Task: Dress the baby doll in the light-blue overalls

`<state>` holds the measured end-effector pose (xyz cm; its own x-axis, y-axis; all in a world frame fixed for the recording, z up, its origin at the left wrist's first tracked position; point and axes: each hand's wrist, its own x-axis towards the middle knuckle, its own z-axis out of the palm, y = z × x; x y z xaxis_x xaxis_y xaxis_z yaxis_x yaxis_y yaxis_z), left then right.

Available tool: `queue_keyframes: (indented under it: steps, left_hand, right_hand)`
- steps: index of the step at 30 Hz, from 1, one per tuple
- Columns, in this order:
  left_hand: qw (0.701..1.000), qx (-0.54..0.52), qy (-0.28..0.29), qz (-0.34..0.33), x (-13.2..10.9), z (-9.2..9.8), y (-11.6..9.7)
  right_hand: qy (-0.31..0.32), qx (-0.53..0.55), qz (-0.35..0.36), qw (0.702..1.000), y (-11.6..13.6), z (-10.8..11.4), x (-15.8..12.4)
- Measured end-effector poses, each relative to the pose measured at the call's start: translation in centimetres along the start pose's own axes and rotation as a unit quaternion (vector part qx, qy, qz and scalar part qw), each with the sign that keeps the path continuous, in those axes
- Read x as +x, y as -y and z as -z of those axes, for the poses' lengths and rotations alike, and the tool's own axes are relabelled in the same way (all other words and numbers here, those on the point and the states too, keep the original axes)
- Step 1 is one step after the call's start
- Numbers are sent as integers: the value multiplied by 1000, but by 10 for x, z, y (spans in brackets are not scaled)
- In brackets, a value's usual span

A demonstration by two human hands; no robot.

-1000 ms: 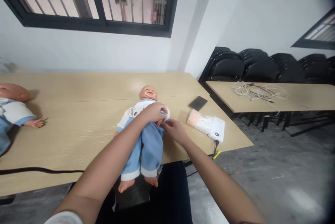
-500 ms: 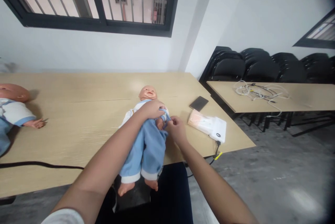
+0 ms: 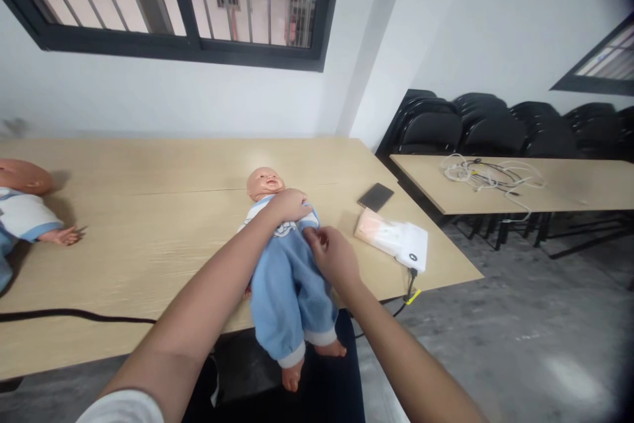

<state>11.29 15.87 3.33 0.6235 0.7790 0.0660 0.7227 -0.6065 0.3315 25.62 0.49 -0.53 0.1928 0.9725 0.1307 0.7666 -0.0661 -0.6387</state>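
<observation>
**Doll swung round under both hands**

On the near edge of the wooden table (image 3: 148,212), a baby doll (image 3: 287,271) in blue trousers and a white-and-blue top lies on its back, head away from the person and bare feet hanging off the edge. The left hand (image 3: 290,204) lies curled over the doll's chest and shoulder, fingers bent down onto the top; whether it pinches cloth or only presses cannot be told. The right hand (image 3: 334,258) sits at the doll's side near the waist, fingers half closed, thumb and fingertips drawn together on what looks like the hem of the top or the doll's arm.

Compared with half a second ago, the doll has turned: its head has shifted left, its legs have swung right, and its feet reach further off the table. The right hand has dropped lower along the body. By my reading, the garment is being worked by moving the doll as much as the cloth.

Just right of the doll lie a pink-and-white packet (image 3: 393,238) and a dark phone (image 3: 375,196). A second doll (image 3: 24,212) lies at the far left.
</observation>
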Motion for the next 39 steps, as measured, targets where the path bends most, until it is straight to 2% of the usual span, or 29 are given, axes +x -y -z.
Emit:
queue_keyframes:
  steps: [2, 5, 9, 14, 16, 19, 21, 23, 25, 27, 29, 33, 37, 39]
  left_hand:
    - [1000, 3, 0, 9, 1, -1, -2]
    - [1000, 5, -3, 18, 1, -3, -5]
    - [1000, 2, -14, 16, -1, -7, -6]
    - [999, -21, -18, 23, 3, -13, -5]
    - [998, -42, -16, 32, 5, -14, -3]
    - [996, -84, -9, 36, 5, -12, 3]
    - [993, -113, 1, 32, 6, -10, 7]
    - [991, -131, 9, 38, 8, -7, 10]
    - [989, -134, 9, 58, 10, -5, 12]
    - [989, -127, -2, 80, 12, -5, 12]
    - [989, -115, -19, 96, 11, -7, 12]
    - [989, -77, -42, 117, 8, -14, 9]
    - [990, -49, -45, 124, 8, -18, 4]
    - [990, -45, -43, 123, 8, -17, 3]
  right_hand:
    - [40, -49, -14, 998, 11, 6, -4]
    - [65, -106, -32, 992, 20, 8, 4]
    - [82, -104, -45, 990, 23, 4, 23]
    - [84, -39, -81, 992, 23, 19, 42]
    - [124, 24, -106, 986, 20, 32, 49]
    - [203, 154, -154, 955, 12, 49, 58]
    - [222, 185, -162, 943, 8, 55, 58]
    - [201, 117, -115, 966, 8, 57, 53]
    - [144, -29, -16, 989, 10, 59, 46]
    - [100, -166, 81, 978, 11, 65, 40]
    - [104, -227, 126, 960, 7, 74, 40]
    - [146, -232, 108, 956, -2, 77, 39]
    - [62, -196, 90, 974, 5, 46, 30]
    - [46, -176, 88, 979, 11, 30, 30]
